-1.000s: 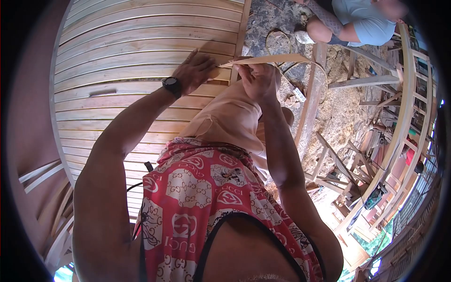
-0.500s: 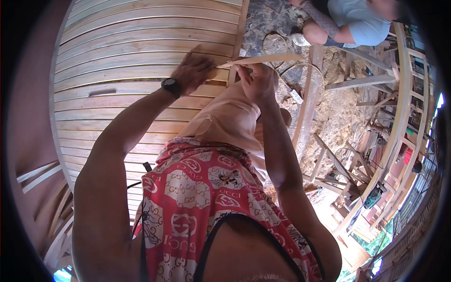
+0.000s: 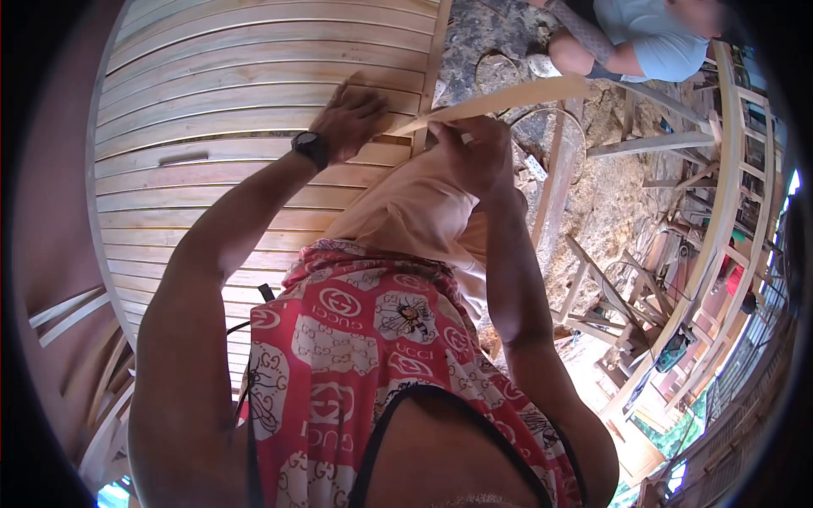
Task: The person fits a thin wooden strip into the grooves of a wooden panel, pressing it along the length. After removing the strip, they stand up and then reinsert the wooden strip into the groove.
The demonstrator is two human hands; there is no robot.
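A pale, thin strip (image 3: 517,95) runs from beside the edge of the slatted wooden surface (image 3: 254,85) out to the upper right, slightly curved. My right hand (image 3: 481,152) is closed on the strip, thumb and fingers pinched near its lower left part. My left hand (image 3: 349,123), with a dark watch on the wrist, lies on the slats near the strip's left end, its fingers spread. What lies under the left palm is hidden. A small dark stick (image 3: 184,158) rests on the slats to the left.
Another person (image 3: 652,42) crouches at the upper right. Below them are a looped cable, a white power strip (image 3: 535,167) and a long beam (image 3: 555,182) on the dusty ground. Wooden frames (image 3: 720,212) stand at the right; curved wooden pieces (image 3: 72,317) are at the lower left.
The strip's free end has moved right and up, and more of the strip shows. My right hand has shifted slightly right and down. My left hand stays on the slats.
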